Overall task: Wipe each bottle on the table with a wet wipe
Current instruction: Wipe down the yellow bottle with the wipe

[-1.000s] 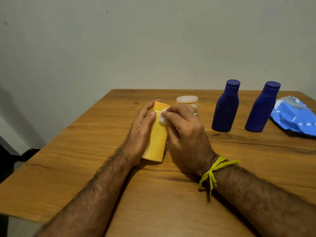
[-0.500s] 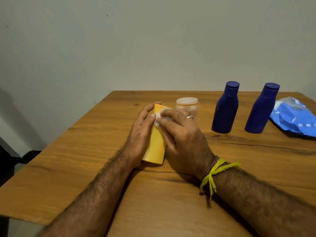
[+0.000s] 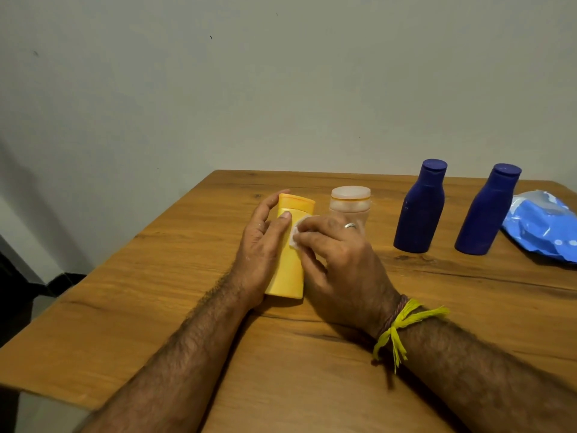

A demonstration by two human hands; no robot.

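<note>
A: Head view, item one: a yellow bottle (image 3: 288, 260) is stood upright on the tabletop (image 3: 187, 307), centre of the frame. It is gripped by the left hand (image 3: 262, 245), fingers curled behind it and the thumb laid across its front.

B: Item two?

A: A wet wipe (image 3: 296, 234), white and bunched small, is pinched in the fingers of the right hand (image 3: 340, 264) and pressed against the bottle's upper front, just beside the left thumb. A ring (image 3: 350, 225) is worn on one right finger; a yellow thread band (image 3: 402, 323) is tied round the right wrist.

B: Further bottles entered?

A: A pale translucent bottle (image 3: 350, 201) is placed just behind the right hand, its lower part hidden. Two dark blue bottles are stood upright at the right of the frame, near each other but apart: the nearer blue bottle (image 3: 420, 207) and the farther blue bottle (image 3: 487, 210).

B: Remaining stock?

A: A blue wipes packet (image 3: 543, 232) is laid at the right edge of the frame, just beside the farther blue bottle. A plain wall (image 3: 281, 89) is recorded behind the tabletop.
</note>
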